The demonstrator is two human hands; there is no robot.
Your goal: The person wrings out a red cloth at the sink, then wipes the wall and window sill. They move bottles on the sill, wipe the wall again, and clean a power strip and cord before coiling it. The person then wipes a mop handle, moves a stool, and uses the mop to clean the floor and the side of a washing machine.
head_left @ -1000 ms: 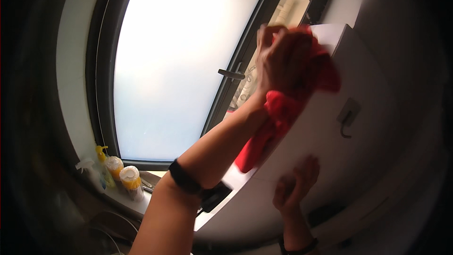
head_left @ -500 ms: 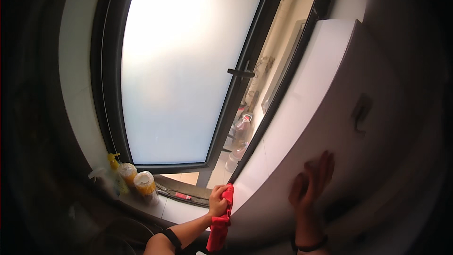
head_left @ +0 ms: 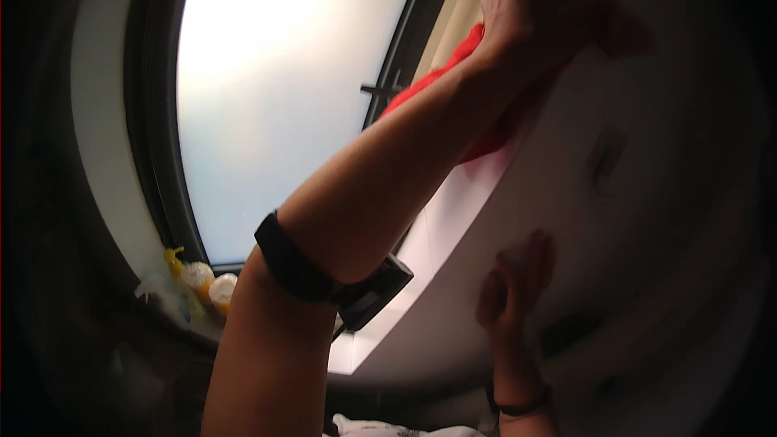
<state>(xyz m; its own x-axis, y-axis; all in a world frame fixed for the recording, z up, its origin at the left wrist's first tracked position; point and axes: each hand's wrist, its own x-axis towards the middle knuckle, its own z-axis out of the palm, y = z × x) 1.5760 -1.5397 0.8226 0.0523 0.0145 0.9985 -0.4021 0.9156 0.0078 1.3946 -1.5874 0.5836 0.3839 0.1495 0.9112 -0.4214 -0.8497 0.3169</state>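
Reaching up and across to the right, my left arm ends in my left hand (head_left: 538, 8), high by the upper part of the window recess. Its fingers are partly hidden and blurred, closed on a red cloth (head_left: 508, 128) that shows on both sides of my forearm against the white side ledge (head_left: 477, 182). A black strap with a small black box (head_left: 374, 291) sits round my left arm. Lower down on the right, my right hand (head_left: 516, 283) is open, fingers stretched out, near the shaded wall. I cannot tell if it touches the wall. It holds nothing.
A dark-framed frosted window (head_left: 267, 121) with a black handle (head_left: 379, 91) stands ajar at the left. On the sill's left end are a yellow pump bottle (head_left: 174, 260) and two plastic-wrapped yellow-and-white containers (head_left: 197, 275). A fixture (head_left: 605, 160) sticks out of the wall.
My left hand has lifted the red cloth from the sill's low corner to high on the right side ledge. My right hand keeps its open pose. The view has shifted slightly.
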